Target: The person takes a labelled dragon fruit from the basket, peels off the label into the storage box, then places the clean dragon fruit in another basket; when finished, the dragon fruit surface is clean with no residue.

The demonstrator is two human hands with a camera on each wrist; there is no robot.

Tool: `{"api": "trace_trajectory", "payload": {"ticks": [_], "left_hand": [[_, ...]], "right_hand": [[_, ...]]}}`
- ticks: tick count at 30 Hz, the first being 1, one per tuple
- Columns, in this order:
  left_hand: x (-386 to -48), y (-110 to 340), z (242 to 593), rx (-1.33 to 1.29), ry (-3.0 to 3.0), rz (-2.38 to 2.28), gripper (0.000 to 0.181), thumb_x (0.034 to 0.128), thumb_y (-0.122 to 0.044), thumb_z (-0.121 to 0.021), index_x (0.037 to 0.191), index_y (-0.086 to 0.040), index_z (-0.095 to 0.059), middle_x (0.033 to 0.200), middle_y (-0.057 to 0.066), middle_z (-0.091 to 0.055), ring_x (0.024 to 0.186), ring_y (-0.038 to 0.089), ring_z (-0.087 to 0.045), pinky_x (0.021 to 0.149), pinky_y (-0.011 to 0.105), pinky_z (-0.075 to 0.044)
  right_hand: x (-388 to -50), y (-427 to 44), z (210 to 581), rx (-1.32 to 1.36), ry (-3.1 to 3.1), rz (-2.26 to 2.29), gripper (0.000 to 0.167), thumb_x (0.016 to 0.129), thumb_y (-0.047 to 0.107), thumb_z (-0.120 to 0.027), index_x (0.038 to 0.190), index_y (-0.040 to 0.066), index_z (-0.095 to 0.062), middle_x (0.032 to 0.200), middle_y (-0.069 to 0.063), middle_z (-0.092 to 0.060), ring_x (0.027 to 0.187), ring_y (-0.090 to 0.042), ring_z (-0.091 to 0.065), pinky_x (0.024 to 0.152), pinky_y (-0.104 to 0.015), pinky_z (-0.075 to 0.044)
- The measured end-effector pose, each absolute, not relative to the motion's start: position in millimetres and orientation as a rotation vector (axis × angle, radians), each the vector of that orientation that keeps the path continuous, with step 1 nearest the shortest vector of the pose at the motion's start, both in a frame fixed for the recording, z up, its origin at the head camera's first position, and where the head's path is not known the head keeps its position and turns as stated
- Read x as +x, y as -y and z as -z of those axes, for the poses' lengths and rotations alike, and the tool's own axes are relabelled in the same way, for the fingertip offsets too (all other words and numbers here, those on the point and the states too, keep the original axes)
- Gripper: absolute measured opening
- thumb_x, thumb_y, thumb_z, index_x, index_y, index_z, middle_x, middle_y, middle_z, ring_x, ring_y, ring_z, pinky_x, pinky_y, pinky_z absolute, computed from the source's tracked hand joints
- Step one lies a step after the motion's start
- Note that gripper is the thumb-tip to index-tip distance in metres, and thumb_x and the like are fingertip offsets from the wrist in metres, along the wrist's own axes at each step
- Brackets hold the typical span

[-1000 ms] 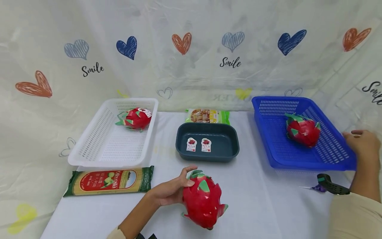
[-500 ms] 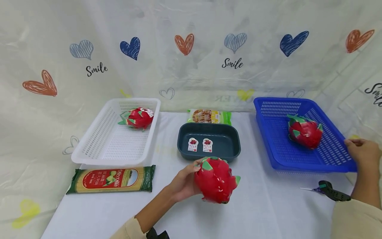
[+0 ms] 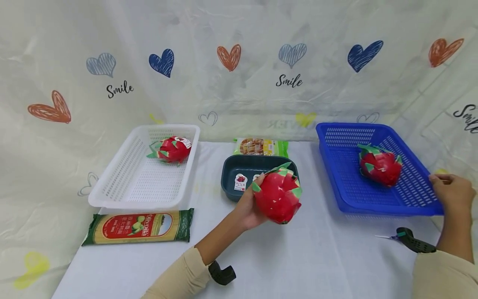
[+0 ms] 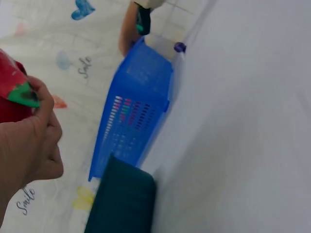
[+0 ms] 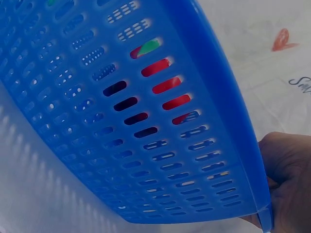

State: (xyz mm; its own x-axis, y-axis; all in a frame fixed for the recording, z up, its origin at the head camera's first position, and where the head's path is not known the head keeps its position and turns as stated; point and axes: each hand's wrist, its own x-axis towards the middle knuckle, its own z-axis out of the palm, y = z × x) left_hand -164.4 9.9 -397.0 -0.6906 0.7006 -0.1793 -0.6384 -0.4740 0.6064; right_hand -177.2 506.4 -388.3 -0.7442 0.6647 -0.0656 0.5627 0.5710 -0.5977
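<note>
Dragon fruit (image 3: 278, 197) is gripped by the left hand (image 3: 248, 209), left of the blue basket (image 3: 390, 209), whose rim is held by the right hand (image 3: 453, 192).

Red-and-green dragon fruit (image 3: 278, 198), blue basket (image 3: 388, 209), heart-patterned backdrop (image 3: 254, 25)

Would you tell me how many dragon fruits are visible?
3: one fruit in the white basket, a second fruit in the left hand, a third fruit in the blue basket.

Left forearm (image 3: 219, 236) angled inward, left hand (image 3: 249, 209) curled in a grip, right hand (image 3: 454, 192) pinching, out to the side
</note>
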Motion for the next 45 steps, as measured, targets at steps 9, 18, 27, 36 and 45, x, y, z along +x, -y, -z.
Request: {"api": "trace_trajectory", "payload": {"ticks": [9, 18, 27, 36, 45], "left_hand": [[-190.1, -59.9, 385.9, 0.176, -0.886, -2.095, 0.067, 0.0798, -0.043, -0.077, 0.137, -0.024, -0.047, 0.135, 0.001, -0.052, 0.126, 0.022, -0.046, 0.082, 0.027, -0.057], [-201.6, -117.8, 371.5, 0.154, -0.851, -2.147, 0.043, 0.0924, -0.045, -0.061, 0.131, -0.029, -0.052, 0.133, -0.002, -0.055, 0.127, 0.022, -0.046, 0.101, 0.036, -0.049], [-194.4, -168.5, 357.9, 0.025, -0.743, -2.196, 0.043, 0.0868, -0.049, -0.063, 0.124, -0.029, -0.058, 0.127, 0.002, -0.057, 0.121, 0.029, -0.048, 0.114, 0.055, -0.032], [-204.5, -201.1, 357.4, 0.059, -0.841, -2.266, 0.05, 0.0852, -0.056, -0.065, 0.128, -0.037, -0.05, 0.127, 0.001, -0.054, 0.122, 0.032, -0.047, 0.107, 0.064, -0.035], [-235.0, -237.3, 358.9, 0.448, -1.832, -1.973, 0.065, 0.0828, -0.022, -0.077, 0.133, -0.048, -0.045, 0.12, -0.017, -0.057, 0.105, 0.005, -0.056, 0.076, 0.032, -0.058]], "right_hand": [[-174.8, -506.2, 391.9, -1.037, 2.623, -0.885, 0.056, 0.104, 0.031, -0.029, 0.141, -0.011, -0.036, 0.134, -0.038, -0.039, 0.122, -0.053, -0.033, 0.093, -0.063, -0.033], [-170.4, -496.7, 394.3, -1.04, 2.616, -0.827, 0.057, 0.104, 0.029, -0.028, 0.142, -0.011, -0.036, 0.133, -0.037, -0.042, 0.116, -0.053, -0.039, 0.091, -0.063, -0.035], [-171.0, -493.2, 395.0, -1.054, 2.594, -0.786, 0.056, 0.104, 0.028, -0.027, 0.142, -0.011, -0.036, 0.137, -0.035, -0.042, 0.12, -0.052, -0.039, 0.095, -0.063, -0.034], [-171.6, -491.5, 396.5, -1.015, 2.588, -0.771, 0.055, 0.103, 0.027, -0.029, 0.139, -0.013, -0.039, 0.134, -0.037, -0.044, 0.118, -0.054, -0.039, 0.095, -0.064, -0.032], [-172.0, -489.6, 395.3, -1.022, 2.598, -0.768, 0.054, 0.103, 0.026, -0.029, 0.139, -0.014, -0.038, 0.135, -0.037, -0.043, 0.118, -0.054, -0.038, 0.096, -0.064, -0.031]]}}
